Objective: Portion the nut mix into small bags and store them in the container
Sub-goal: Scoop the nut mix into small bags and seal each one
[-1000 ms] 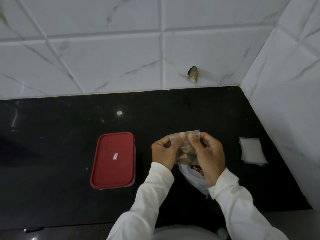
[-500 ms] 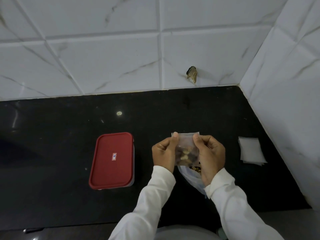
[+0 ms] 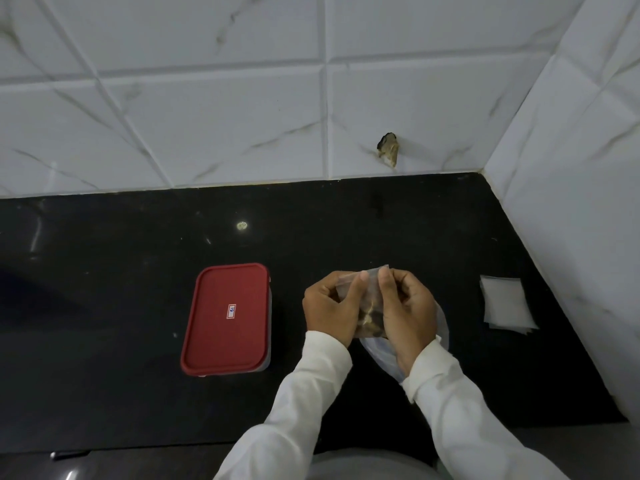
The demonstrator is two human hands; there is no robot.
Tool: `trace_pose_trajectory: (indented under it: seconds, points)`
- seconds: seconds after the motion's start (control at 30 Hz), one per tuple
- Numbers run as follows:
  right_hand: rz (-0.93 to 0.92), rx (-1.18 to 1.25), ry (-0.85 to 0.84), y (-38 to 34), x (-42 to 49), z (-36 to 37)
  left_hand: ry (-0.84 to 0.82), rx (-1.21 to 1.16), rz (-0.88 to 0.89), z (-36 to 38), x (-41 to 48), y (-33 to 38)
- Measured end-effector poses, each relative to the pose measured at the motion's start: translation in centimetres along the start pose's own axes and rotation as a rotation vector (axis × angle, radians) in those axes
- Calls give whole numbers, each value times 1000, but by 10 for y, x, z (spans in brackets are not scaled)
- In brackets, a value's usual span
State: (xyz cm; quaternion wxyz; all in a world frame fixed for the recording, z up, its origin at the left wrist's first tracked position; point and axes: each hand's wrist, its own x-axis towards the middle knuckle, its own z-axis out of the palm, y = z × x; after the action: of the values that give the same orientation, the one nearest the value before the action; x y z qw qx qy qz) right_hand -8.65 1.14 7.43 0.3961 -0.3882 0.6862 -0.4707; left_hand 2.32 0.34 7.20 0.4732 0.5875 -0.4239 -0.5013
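Two hands meet over the worktop [image 3: 104,306], just beyond the white sleeves. The left hand [image 3: 330,308] and right hand [image 3: 407,313] each close their grip on the upper part of one small bag [image 3: 370,296], thumb in front and curled fingers behind. The thumb tips sit close together near the mouth. The bag hangs upright with its mouth running left to right and its nuts [image 3: 369,318] sunk to the bottom; this is judged to be the sealing step. Under the right wrist lies the large bag [image 3: 384,355] of mix.

The container [image 3: 227,318] stands to the left of the grip, nearer the left hand and apart from it. Its long axis runs away from the person, and the red lid is still on. Storing the portion would therefore seem to need one hand freed for the lid, and the left is the better placed. A stack of empty bags [image 3: 505,303] lies well to the right, beside the tiled wall [image 3: 207,116].
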Motion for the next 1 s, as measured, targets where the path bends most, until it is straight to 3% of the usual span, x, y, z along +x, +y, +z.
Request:
trace_pose_trajectory:
  seconds: [0.33,0.5,0.67,0.83,1.0]
  points:
    - [-38,-139,-58,7,0,12,51,144,129,-1,1,-2]
    - [66,-52,58,10,6,21,32,-48,-23,5,-4,-3]
    - [109,-3,27,4,6,25,109,-131,-127,0,6,-7]
    - [206,190,32,6,4,25,61,-157,-98,-2,14,-10]
    - [219,161,12,2,8,25,99,-41,-45,-5,19,-22]
